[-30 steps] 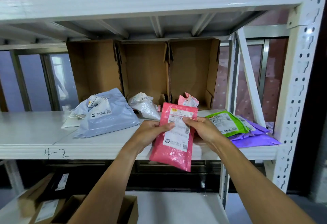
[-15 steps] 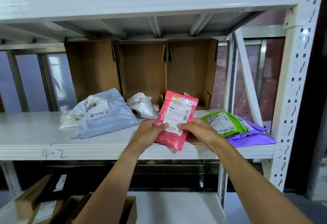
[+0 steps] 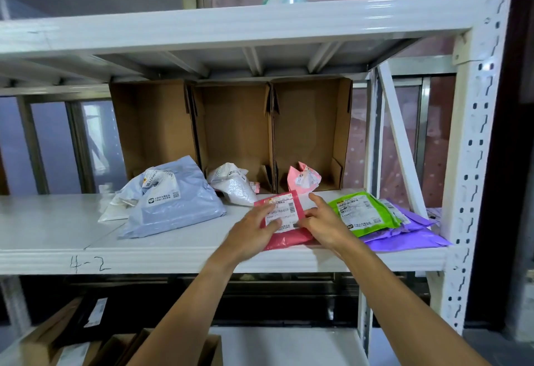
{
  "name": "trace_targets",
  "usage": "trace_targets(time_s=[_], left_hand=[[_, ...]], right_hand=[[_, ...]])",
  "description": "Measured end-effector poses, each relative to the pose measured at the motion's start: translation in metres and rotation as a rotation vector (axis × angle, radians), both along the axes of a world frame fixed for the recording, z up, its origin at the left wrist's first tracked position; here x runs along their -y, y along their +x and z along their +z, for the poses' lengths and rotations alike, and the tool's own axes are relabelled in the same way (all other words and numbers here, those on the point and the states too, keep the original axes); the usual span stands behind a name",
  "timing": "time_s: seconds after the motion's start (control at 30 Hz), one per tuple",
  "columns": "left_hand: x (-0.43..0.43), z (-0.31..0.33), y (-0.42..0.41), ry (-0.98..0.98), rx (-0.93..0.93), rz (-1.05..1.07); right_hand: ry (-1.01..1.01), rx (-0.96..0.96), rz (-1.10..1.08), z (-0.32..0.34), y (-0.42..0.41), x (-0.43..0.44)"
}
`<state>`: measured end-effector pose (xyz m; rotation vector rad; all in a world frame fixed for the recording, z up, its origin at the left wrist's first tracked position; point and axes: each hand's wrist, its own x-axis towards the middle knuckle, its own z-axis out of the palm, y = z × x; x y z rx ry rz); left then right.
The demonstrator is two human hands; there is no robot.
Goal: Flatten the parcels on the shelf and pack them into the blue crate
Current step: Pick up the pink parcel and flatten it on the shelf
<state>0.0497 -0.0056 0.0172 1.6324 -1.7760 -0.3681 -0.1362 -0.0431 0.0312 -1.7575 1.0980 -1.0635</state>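
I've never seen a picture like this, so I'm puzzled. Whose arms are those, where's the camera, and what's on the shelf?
No machine here: those are a person's bare arms, and the camera sits on their head, so you see what they see. The left hand and right hand rest their fingers on a pink parcel lying on the white shelf. To its left lie a blue-grey parcel and a white parcel; to its right, a green parcel on purple parcels. Behind stand open cardboard boxes, one with a small pink parcel inside. No blue crate shows.

Soft even light; glare on the upper shelf beam point(image 3: 260, 23) (edges bow, wide-angle); underneath dim.
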Motion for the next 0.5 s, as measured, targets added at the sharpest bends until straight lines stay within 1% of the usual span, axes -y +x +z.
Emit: trace_targets(time_s=[0.07, 0.1, 0.13, 0.2, 0.3, 0.33, 0.4, 0.5], left_hand=[[-0.001, 0.0, -0.007, 0.061, 0.302, 0.019], [-0.001, 0.0, -0.01, 0.075, 0.407, 0.022], [-0.002, 0.0, -0.012, 0.097, 0.46, 0.02], [0.0, 0.0, -0.009, 0.15, 0.496, 0.002], [0.001, 0.007, -0.009, 0.193, 0.543, -0.036], [0.001, 0.011, -0.011, 0.195, 0.53, -0.049], [0.005, 0.015, -0.009, 0.174, 0.437, -0.05], [0.017, 0.016, -0.003, 0.056, 0.175, 0.077]], right_hand=[[-0.027, -0.066, -0.001, 0.0, -0.002, 0.002], [-0.023, -0.089, 0.0, 0.001, -0.003, 0.001], [-0.032, -0.121, 0.01, 0.002, -0.003, -0.001], [-0.082, -0.198, 0.022, 0.005, -0.002, -0.005], [-0.22, -0.368, -0.037, 0.005, 0.003, -0.002], [-0.268, -0.443, -0.052, 0.003, 0.006, 0.001], [-0.301, -0.579, -0.039, 0.002, 0.013, 0.005], [-0.272, -0.726, -0.01, 0.004, 0.02, 0.011]])
